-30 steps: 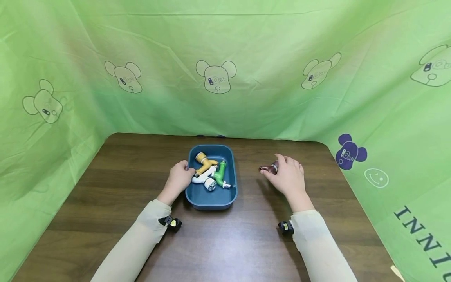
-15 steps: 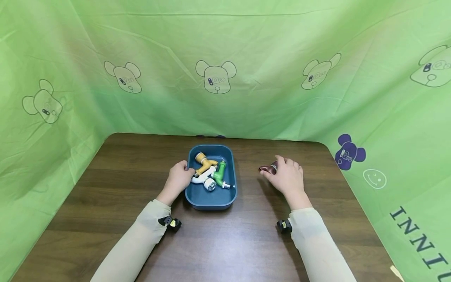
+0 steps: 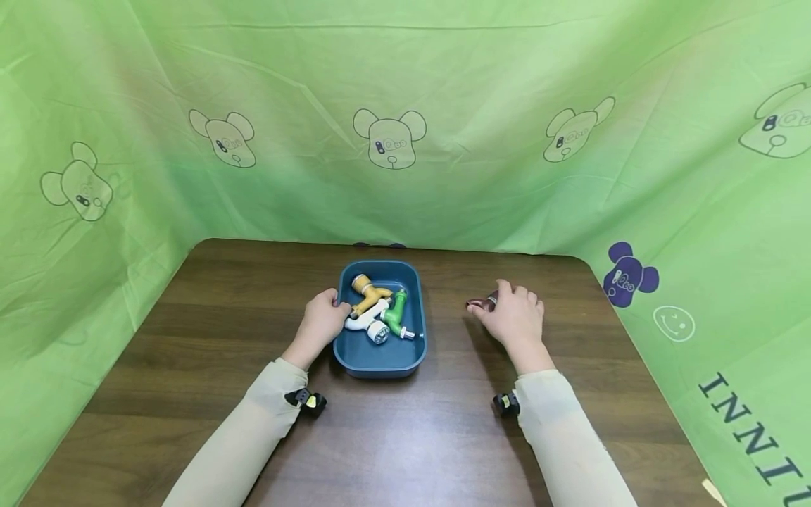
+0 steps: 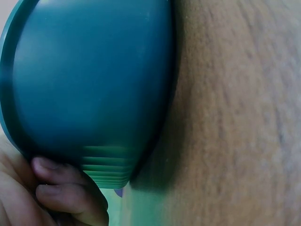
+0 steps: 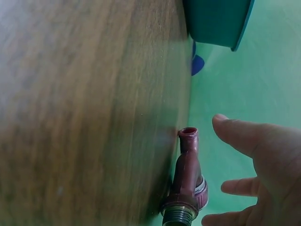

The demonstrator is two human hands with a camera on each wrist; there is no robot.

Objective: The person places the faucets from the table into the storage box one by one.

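My left hand (image 3: 319,322) grips the left rim of a blue plastic basin (image 3: 380,369). In the left wrist view, its curled fingers (image 4: 70,197) lie against the basin's outer wall. Inside the basin lie a yellow tap (image 3: 369,296), a white tap (image 3: 364,322) and a green tap (image 3: 394,313), close together. On the table to the right is a dark red tap (image 5: 187,174) with a threaded end. Over it my right hand (image 3: 518,320) is spread, thumb and fingers extended. The right wrist view has a gap between that thumb and the tap.
The wooden table (image 3: 405,436) fills the lower part of the head view. A green cloth (image 3: 304,190) with bear prints surrounds its back and sides. Bare table lies between the basin and the dark red tap.
My right wrist and forearm have shifted slightly left, with the hand still over the dark red tap. My left hand and the basin have stayed in place.
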